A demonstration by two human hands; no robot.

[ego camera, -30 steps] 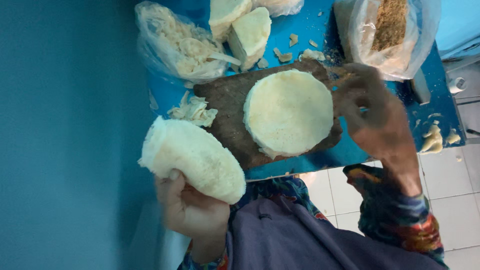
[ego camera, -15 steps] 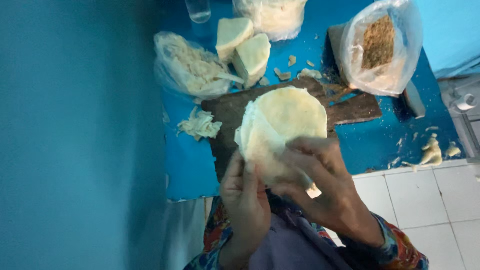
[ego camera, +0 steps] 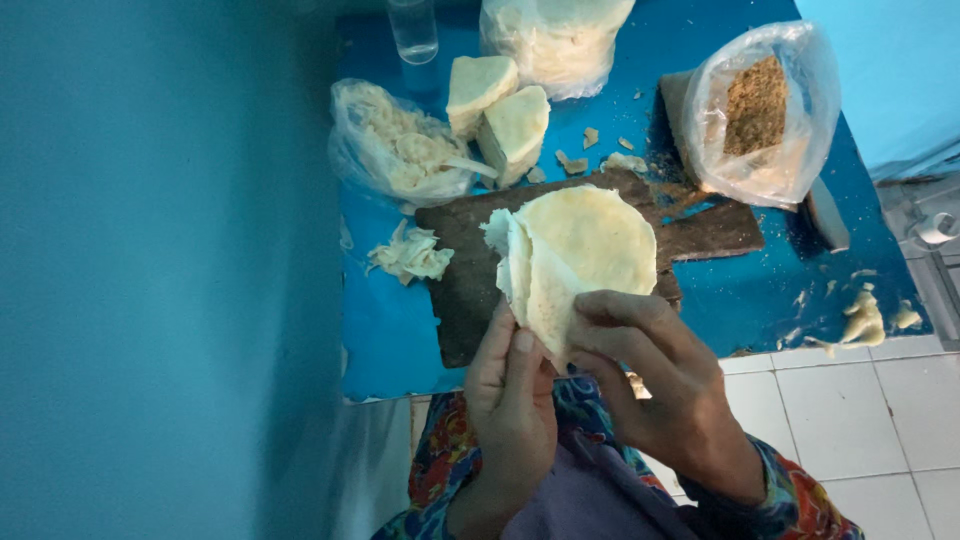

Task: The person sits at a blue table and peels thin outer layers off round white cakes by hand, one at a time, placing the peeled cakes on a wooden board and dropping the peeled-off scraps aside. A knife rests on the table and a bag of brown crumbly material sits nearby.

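Both hands pinch the stack of thin round pale dough sheets [ego camera: 570, 255] above the dark wooden board [ego camera: 470, 290]: left hand [ego camera: 515, 395] beneath, right hand [ego camera: 650, 375] at the near edge. Peel slowly to avoid tearing.

You had a dim, cool-toned picture, with a blue cast over everything and the wall [ego camera: 150, 270] on the left falling off into darker shade toward the lower corner. The pale stack of flat rounds [ego camera: 580, 250] and the clear plastic bag [ego camera: 760, 110] caught the most light and showed soft glare. Your hands [ego camera: 600, 400] looked slightly soft, and the far edge of the table [ego camera: 770, 290] was less sharp.
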